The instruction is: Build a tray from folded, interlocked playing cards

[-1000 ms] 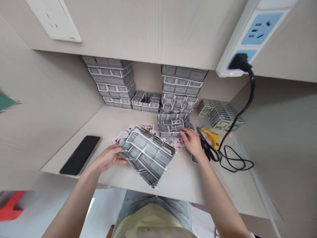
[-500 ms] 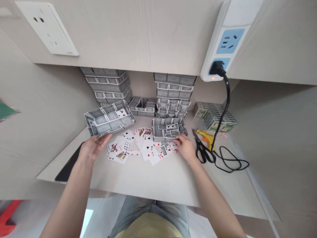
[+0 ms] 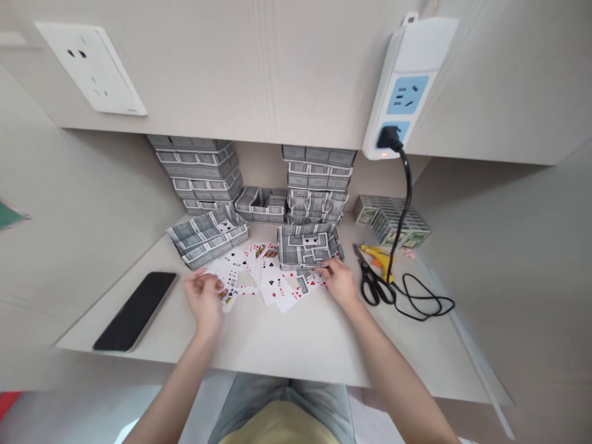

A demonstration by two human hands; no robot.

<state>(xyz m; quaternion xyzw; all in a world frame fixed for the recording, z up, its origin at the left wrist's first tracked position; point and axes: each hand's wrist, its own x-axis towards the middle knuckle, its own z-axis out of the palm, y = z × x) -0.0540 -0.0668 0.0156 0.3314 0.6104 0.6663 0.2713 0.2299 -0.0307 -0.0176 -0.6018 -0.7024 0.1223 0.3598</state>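
Note:
Two open trays made from playing cards lie on the desk. The left tray (image 3: 208, 237) rests at an angle, a face-up spade card inside. Just in front of it, over the loose playing cards (image 3: 272, 283), hovers my left hand (image 3: 203, 300), fingers loosely bent and apart, with nothing visible in them. My right hand (image 3: 340, 282) has its fingers closed at the front right edge of the right tray (image 3: 308, 246). Its fingertips partly cover that edge. The loose cards spread face up between both hands.
Stacked card boxes (image 3: 198, 169) and a second stack (image 3: 319, 176) stand behind. Scissors (image 3: 375, 287) and a yellow glue gun (image 3: 379, 256) lie right; a phone (image 3: 136, 311) lies left. A black cord (image 3: 404, 203) hangs from the power strip (image 3: 407, 92).
My left hand has let go of the left tray, which was raised and now rests on the desk. That hand moved right and nearer to me. The right hand stays at its tray.

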